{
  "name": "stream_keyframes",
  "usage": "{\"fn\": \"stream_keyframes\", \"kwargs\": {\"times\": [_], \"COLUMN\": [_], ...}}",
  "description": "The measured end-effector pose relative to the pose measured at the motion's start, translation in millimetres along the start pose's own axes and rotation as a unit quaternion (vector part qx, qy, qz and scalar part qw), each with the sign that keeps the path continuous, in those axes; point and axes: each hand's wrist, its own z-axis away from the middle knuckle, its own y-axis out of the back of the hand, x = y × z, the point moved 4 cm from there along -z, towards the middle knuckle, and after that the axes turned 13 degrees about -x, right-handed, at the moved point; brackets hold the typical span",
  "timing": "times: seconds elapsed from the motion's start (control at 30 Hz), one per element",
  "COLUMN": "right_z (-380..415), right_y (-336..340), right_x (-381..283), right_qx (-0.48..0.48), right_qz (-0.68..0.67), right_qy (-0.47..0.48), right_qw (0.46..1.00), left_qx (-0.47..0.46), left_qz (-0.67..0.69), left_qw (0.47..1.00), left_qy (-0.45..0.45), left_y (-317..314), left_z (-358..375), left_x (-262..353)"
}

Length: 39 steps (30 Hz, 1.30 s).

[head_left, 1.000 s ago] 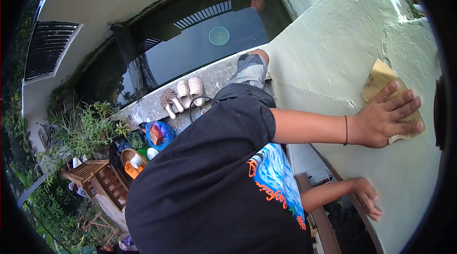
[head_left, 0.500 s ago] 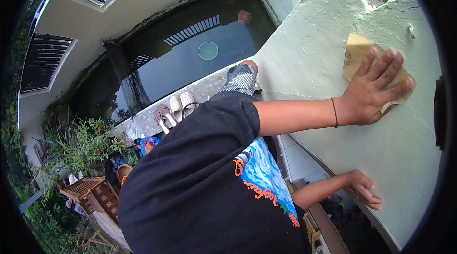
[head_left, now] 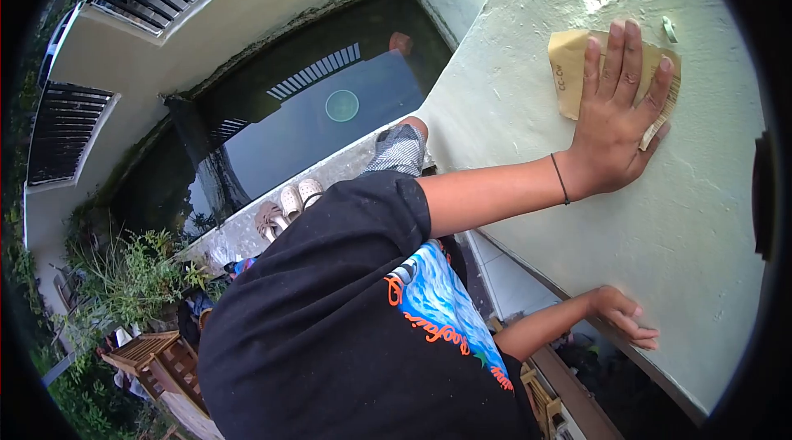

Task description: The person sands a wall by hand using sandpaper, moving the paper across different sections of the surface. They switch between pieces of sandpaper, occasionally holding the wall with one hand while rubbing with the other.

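Note:
My left hand (head_left: 612,131) lies flat with fingers spread on a piece of sandpaper (head_left: 569,69), pressing it against the pale green wall (head_left: 511,118). The sandpaper is tan, with printed letters on its back. Below its right end shows my thumb. Lower down, my right hand (head_left: 624,314) rests at the wall's edge, its fingers loosely bent and apart, with nothing seen in them.
A small hook (head_left: 669,29) sticks out of the wall above the sandpaper. Beyond the ledge lies a pool of dark water (head_left: 289,127) with a round green ring (head_left: 341,106). Pale clogs (head_left: 291,202) stand on the ledge. Plants (head_left: 144,275) and a wooden rack (head_left: 157,357) are at left.
My left hand and the sandpaper have slid upward and turned on the wall, the fingers now pointing more upward. The whole view has shifted slightly. My right hand stays at the wall's edge.

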Motion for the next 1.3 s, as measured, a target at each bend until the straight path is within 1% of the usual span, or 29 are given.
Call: {"fn": "stream_keyframes", "kwargs": {"times": [0.03,0.07,0.13,0.17,0.23,0.3,0.33,0.4,0.43,0.47,0.53,0.57,0.63,0.67,0.77,0.8,0.87,0.93,1.0,1.03,1.1,1.13,1.2,1.23,1.27,1.3], "right_z": [-1,-1,-1,0,-1,-1,0,0,-1,-2,-2,0,1,1,2,2,3,10,14,15,14,15,13,13,14,15], "right_y": [0,0,1,1,0,-1,0,0,0,1,0,2,1,2,1,3,2,-1,-3,-4,-4,-2,-3,-3,-2,-2], "right_x": [1,1,1,1,2,2,4,4,4,5,6,7,10,11,8,6,5,5,4,6,8,7,7,6,6,6], "right_qx": [0.006,0.001,0.001,-0.006,-0.009,-0.011,-0.007,-0.016,-0.015,-0.009,-0.022,-0.017,-0.035,-0.027,-0.044,-0.033,-0.063,-0.053,-0.065,-0.058,-0.052,-0.059,-0.053,-0.044,-0.045,-0.043], "right_qz": [0.006,0.007,0.012,0.012,0.022,-0.004,0.008,0.013,0.009,0.019,0.006,0.01,0.0,0.009,-0.029,-0.014,0.002,0.008,-0.015,-0.014,-0.004,0.001,-0.004,-0.012,-0.008,-0.01], "right_qy": [-0.003,-0.005,-0.01,-0.005,-0.005,-0.01,-0.015,-0.007,-0.003,-0.008,-0.006,-0.008,-0.014,-0.018,-0.034,-0.047,-0.058,-0.069,-0.095,-0.083,-0.074,-0.062,-0.059,-0.055,-0.061,-0.058], "right_qw": [1.0,1.0,1.0,1.0,1.0,1.0,1.0,1.0,1.0,1.0,1.0,1.0,0.999,0.999,0.998,0.998,0.996,0.996,0.993,0.995,0.996,0.996,0.997,0.997,0.997,0.997], "left_qx": [0.019,0.018,-0.073,-0.074,-0.105,-0.056,-0.028,-0.008,0.009,0.004,-0.088,-0.088,-0.122,-0.115,-0.027,-0.007,-0.004,-0.084,-0.226,-0.225,-0.205,-0.173,-0.057,-0.029,-0.016,-0.022], "left_qz": [0.0,0.005,-0.125,-0.121,-0.131,-0.074,-0.048,-0.056,-0.023,-0.015,-0.122,-0.119,-0.156,-0.12,-0.055,-0.04,-0.056,-0.086,-0.142,-0.138,-0.144,-0.136,-0.07,-0.044,-0.036,-0.048], "left_qw": [1.0,1.0,0.984,0.983,0.978,0.993,0.997,0.998,0.999,0.999,0.975,0.975,0.958,0.973,0.996,0.998,0.996,0.98,0.935,0.934,0.94,0.956,0.991,0.997,0.999,0.998], "left_qy": [0.009,0.003,-0.108,-0.114,-0.12,-0.071,-0.046,-0.035,-0.043,-0.051,-0.161,-0.165,-0.206,-0.16,-0.059,-0.042,-0.064,-0.158,-0.232,-0.24,-0.23,-0.197,-0.101,-0.05,-0.027,-0.043], "left_y": [-2,-11,-44,-45,-35,-14,-1,2,-5,-15,-42,-42,-34,-27,12,17,2,-29,-53,-53,-45,-34,-3,10,17,12], "left_z": [0,13,57,59,54,19,2,-10,-3,15,55,62,65,55,-4,-13,1,53,110,108,98,75,16,-5,-13,-6], "left_x": [5,7,14,12,6,-1,-3,-3,6,10,13,7,1,-6,-18,-19,-11,-1,-1,-1,-11,-11,-8,-12,-17,-15]}}
